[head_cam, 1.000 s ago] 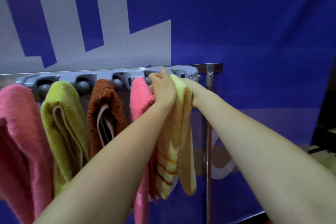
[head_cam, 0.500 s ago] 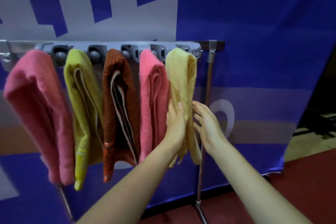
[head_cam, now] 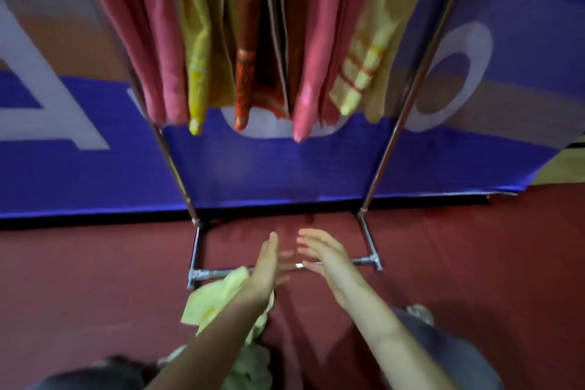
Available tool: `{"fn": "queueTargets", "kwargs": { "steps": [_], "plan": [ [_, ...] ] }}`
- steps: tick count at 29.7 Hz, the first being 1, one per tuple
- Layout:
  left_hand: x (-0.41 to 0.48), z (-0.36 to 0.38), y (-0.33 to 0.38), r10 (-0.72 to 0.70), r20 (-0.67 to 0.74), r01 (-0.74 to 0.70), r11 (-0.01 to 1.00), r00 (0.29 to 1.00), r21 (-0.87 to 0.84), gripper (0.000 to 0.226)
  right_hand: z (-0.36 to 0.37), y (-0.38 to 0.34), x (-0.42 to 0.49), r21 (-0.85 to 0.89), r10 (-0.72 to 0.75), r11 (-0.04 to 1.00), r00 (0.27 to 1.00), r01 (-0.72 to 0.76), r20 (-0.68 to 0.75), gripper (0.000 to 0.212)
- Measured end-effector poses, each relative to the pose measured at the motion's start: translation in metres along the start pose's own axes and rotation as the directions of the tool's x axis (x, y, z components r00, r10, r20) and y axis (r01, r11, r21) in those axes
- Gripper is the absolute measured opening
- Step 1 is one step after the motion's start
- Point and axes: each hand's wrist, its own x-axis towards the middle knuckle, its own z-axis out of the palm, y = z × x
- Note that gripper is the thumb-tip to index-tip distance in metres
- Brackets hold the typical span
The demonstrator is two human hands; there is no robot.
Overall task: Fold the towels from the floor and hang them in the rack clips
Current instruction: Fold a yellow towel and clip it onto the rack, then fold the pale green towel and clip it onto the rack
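hands: left hand (head_cam: 269, 266) and right hand (head_cam: 326, 256) are hovering side by side over the rack's base bar (head_cam: 364, 261), fingers straight, gripping nothing | towel: pale green towel (head_cam: 215, 297) is lying crumpled on the red floor (head_cam: 474, 263) at 7 o'clock of the left hand, upper edge reaching the bar | up top: hanging towels (head_cam: 164, 41) are dangling at 12 o'clock, hems well above the floor

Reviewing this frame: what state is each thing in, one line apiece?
Left hand: open, holding nothing.
Right hand: open, holding nothing.
Floor towel: crumpled, unfolded, on the red floor against the rack base bar.
Left pink towel: folded, hanging.
Olive towel: folded, hanging.
Rust towel: folded, hanging.
Right pink towel: folded, hanging.
Striped yellow towel: folded, hanging.
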Motion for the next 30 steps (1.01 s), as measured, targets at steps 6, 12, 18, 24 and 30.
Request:
{"fn": "queueTargets", "kwargs": {
  "steps": [6, 12, 18, 24, 30],
  "plan": [
    [0.002, -0.072, -0.1, -0.325, -0.164, 0.31, 0.944, 0.931, -0.11, 0.05, 0.012, 0.097, 0.009, -0.075, 0.281, 0.958, 0.959, -0.278, 0.036, 0.017],
    [0.021, -0.111, -0.196, -0.514, -0.274, 0.525, 0.85, 0.813, -0.039, 0.051, 0.024, 0.177, 0.033, -0.12, 0.459, 0.886, 0.885, -0.449, 0.081, 0.019],
    [0.037, -0.121, -0.259, -0.535, -0.283, 0.586, 0.798, 0.796, 0.14, 0.047, 0.009, 0.241, 0.052, -0.352, 0.568, 0.771, 0.823, -0.531, 0.0, 0.028],
    [0.052, -0.125, -0.296, -0.58, -0.296, 0.643, 0.737, 0.759, 0.206, 0.049, 0.005, 0.29, 0.045, -0.484, 0.625, 0.677, 0.78, -0.554, -0.019, 0.027],
    [0.084, -0.133, -0.305, -0.636, -0.293, 0.693, 0.702, 0.714, 0.162, 0.044, 0.02, 0.304, 0.065, -0.468, 0.678, 0.662, 0.734, -0.585, 0.041, 0.023]
  ]
}}
